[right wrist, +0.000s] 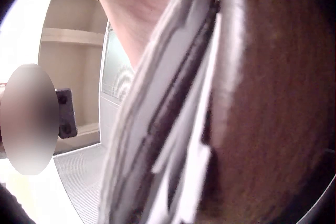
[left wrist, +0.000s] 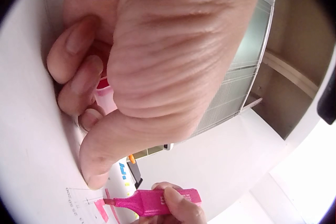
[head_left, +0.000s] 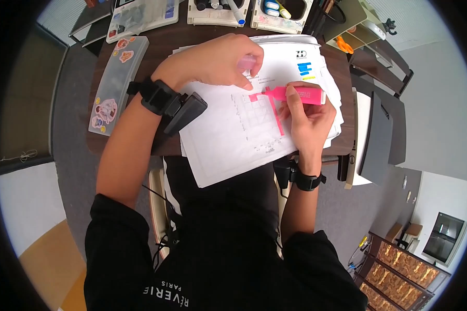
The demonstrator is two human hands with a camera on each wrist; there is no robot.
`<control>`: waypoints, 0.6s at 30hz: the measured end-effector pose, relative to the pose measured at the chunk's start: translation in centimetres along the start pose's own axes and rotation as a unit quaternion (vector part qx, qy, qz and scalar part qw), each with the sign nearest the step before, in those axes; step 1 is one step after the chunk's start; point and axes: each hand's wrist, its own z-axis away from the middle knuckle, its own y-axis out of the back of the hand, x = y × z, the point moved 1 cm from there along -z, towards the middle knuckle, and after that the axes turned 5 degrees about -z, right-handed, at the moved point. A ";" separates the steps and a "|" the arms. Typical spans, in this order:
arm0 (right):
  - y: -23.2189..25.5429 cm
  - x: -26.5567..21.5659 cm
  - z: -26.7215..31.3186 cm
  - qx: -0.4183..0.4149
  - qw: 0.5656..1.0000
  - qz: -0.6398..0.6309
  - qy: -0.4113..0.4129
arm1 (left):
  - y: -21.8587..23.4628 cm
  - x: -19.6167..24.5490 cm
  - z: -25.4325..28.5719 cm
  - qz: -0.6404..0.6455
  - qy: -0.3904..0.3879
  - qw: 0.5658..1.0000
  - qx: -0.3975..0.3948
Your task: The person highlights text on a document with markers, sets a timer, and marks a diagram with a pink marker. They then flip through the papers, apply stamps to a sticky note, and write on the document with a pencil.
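My right hand (head_left: pixel 311 122) pinches a pink highlighter (head_left: pixel 303 95) between thumb and fingers, its tip at the printed chart on the top sheet (head_left: pixel 213 140). A long pink line (head_left: pixel 277 118) and a short pink mark (head_left: pixel 253 97) lie along the chart. The left hand (head_left: pixel 213 61) rests on the paper above the chart, fingers curled round a pink cap-like piece (head_left: pixel 248 63). In the left wrist view the highlighter (left wrist: pixel 157 202) has its chisel tip bare, near the left thumb. The right wrist view shows only sheet edges (right wrist: pixel 157 108) and part of a hand or arm.
On the left of the table (head_left: pixel 161 47) lies a grey case (head_left: pixel 118 85) with stickers. Trays of pens (head_left: pixel 218 15) and highlighters (head_left: pixel 281 20) stand at the back. Orange scissors handles (head_left: pixel 344 45) are at back right. Blue and yellow marks (head_left: pixel 305 69) are on the paper.
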 end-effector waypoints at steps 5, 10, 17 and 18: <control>0.4 0.2 0.1 0.017 0.997 -0.079 0.019 | 0.5 0.6 0.0 -0.024 0.026 0.999 -0.016; 0.1 0.1 0.3 -0.006 0.999 -0.052 0.013 | -0.1 -0.3 0.0 -0.003 -0.027 0.999 0.017; 0.1 0.0 0.5 -0.033 0.999 -0.019 0.020 | 0.4 0.2 0.0 -0.003 0.024 0.999 -0.025; 0.1 0.0 0.4 -0.037 0.999 -0.018 0.017 | 0.3 0.1 -0.1 -0.004 0.017 1.000 -0.022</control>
